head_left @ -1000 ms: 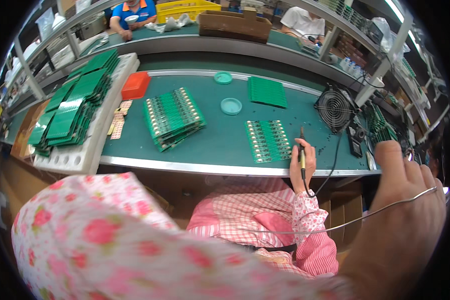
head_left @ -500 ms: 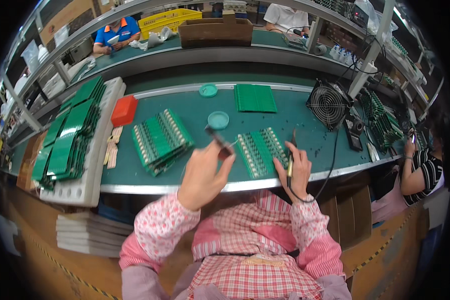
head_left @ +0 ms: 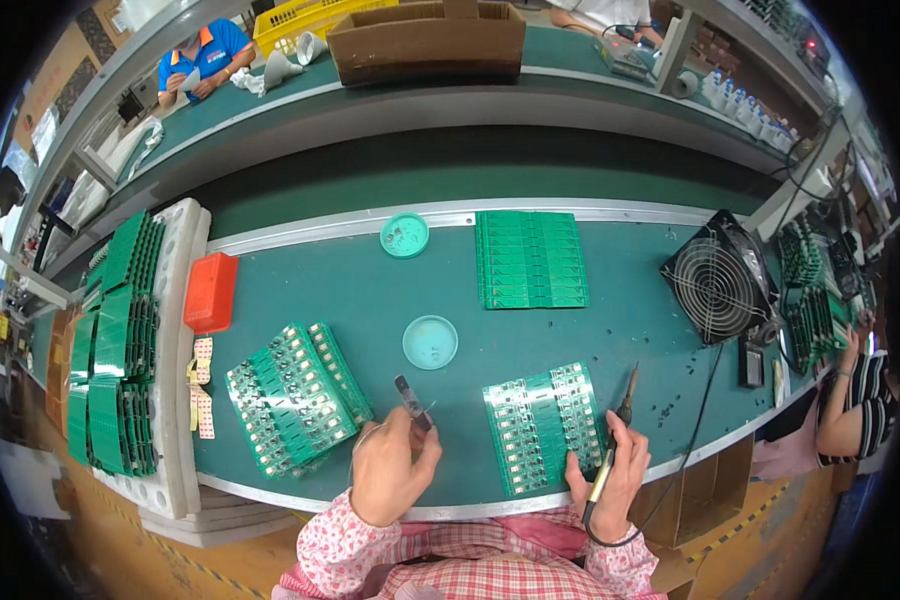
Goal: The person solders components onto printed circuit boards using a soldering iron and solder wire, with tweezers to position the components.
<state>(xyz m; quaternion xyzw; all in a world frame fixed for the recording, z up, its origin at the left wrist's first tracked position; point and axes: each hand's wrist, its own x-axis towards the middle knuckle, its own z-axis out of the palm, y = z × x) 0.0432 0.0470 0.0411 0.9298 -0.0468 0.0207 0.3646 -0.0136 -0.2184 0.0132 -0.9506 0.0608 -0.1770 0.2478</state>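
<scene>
My right hand (head_left: 618,468) is closed around a soldering iron (head_left: 600,482), its tip pointing away from me and its cord trailing off to the right. The thumb of that hand is at the right edge of a green circuit board panel (head_left: 538,430) with two rows of small parts. Left of the panel, my left hand (head_left: 395,465) pinches a short dark tool (head_left: 408,398) whose kind I cannot make out, with a thin silvery strand beside it. Further left lies a stack of populated circuit board panels (head_left: 295,400).
Two small turquoise dishes (head_left: 430,343) and a stack of bare green panels (head_left: 533,260) lie beyond my hands. A black fan (head_left: 713,290) stands right, near scattered dark bits. At left are a red box (head_left: 211,292) and boards on a white foam tray (head_left: 175,420). People sit nearby.
The view has tilted and shifted, so the bench shows larger and lower. My left hand has drawn back slightly from the panel with the dark tool. The soldering iron stays in my right hand.
</scene>
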